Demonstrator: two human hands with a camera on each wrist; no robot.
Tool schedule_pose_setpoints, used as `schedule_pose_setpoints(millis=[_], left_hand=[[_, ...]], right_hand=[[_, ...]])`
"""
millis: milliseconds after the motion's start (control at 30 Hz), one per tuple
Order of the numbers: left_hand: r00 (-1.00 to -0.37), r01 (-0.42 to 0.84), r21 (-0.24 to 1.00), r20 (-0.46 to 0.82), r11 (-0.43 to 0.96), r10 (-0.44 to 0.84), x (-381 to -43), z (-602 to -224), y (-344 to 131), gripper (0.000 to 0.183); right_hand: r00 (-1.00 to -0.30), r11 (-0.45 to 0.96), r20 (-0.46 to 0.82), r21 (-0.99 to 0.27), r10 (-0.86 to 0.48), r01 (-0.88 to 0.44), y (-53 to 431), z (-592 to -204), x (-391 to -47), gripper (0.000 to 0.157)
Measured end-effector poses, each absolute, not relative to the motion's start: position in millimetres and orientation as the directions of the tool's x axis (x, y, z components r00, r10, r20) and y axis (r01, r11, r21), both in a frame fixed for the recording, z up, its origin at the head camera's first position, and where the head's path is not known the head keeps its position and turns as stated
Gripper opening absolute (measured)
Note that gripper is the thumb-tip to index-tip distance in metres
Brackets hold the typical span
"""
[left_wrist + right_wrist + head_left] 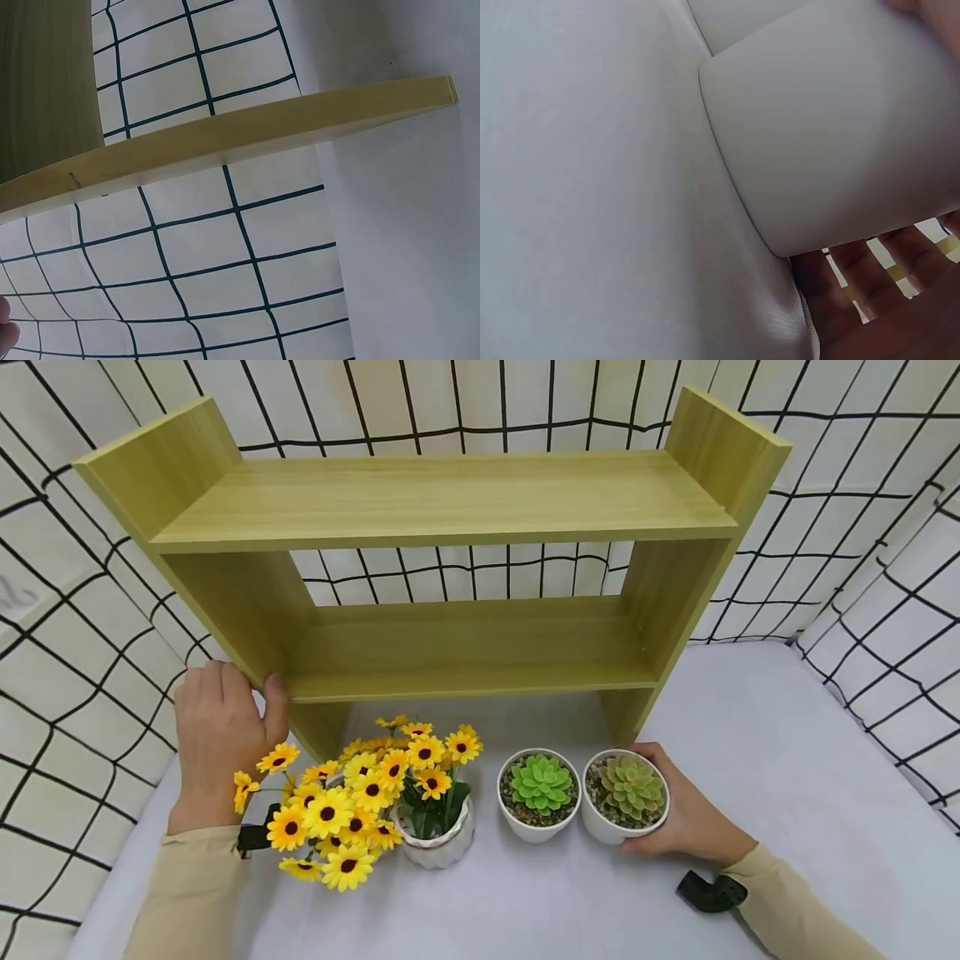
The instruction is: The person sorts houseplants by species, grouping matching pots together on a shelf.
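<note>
A two-tier wooden shelf (457, 497) stands upright, and my left hand (225, 718) holds the front edge of its left side panel, thumb against the edge. In the left wrist view, that side panel (247, 127) crosses the frame, with only a bit of finger (6, 326) showing. On the right, my right hand (682, 814) grips a dull-green succulent (632, 787) in a white pot, with thumb and fingers about its side. The right wrist view shows the smooth white pot (817, 135) close to the cloth. Left of it sits a bright green succulent (540, 783) in a similar pot.
Yellow artificial flowers (348, 802) spread in front of the shelf's lower left, near my left forearm, with a ridged white pot (442, 843) among them. Black wire grid panels (847, 518) backed in white surround the shelf. White cloth (540, 902) covers the surface.
</note>
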State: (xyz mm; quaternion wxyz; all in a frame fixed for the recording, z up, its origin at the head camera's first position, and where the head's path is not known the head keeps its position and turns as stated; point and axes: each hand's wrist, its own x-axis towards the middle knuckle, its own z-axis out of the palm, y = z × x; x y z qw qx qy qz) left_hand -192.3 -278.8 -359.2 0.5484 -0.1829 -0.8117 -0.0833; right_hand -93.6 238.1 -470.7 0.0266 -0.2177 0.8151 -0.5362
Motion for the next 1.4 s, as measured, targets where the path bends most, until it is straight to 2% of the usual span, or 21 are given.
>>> schedule_pose_setpoints(millis=[200,567,800,1100,1400], left_hand=[[-0.375,0.374,-0.053,0.904,0.926,0.203,-191.7,-358.0,-279.3,0.05],[-0.358,0.37,-0.056,0.913,0.927,0.198,-190.7,-356.6,-283.1,0.049],[-0.347,0.372,-0.077,0.913,0.925,0.216,-190.1,-356.0,-284.4,0.046],[-0.391,0.36,-0.062,0.896,0.931,0.211,-186.9,-359.0,-286.4,0.048],[-0.364,0.372,-0.089,0.902,0.924,0.234,-189.7,-361.0,-284.4,0.046]], right_hand=[[-0.913,0.352,0.184,-0.88,-0.365,-0.319,240.6,-469.7,-94.9,0.111],[-0.923,0.377,0.176,-0.874,-0.342,-0.306,236.7,-466.4,-96.0,0.107],[-0.92,0.337,0.21,-0.884,-0.33,-0.323,234.6,-466.7,-95.8,0.107],[-0.93,0.352,0.205,-0.883,-0.304,-0.31,231.4,-464.5,-95.2,0.106],[-0.932,0.335,0.243,-0.884,-0.268,-0.327,231.4,-460.9,-91.2,0.106]])
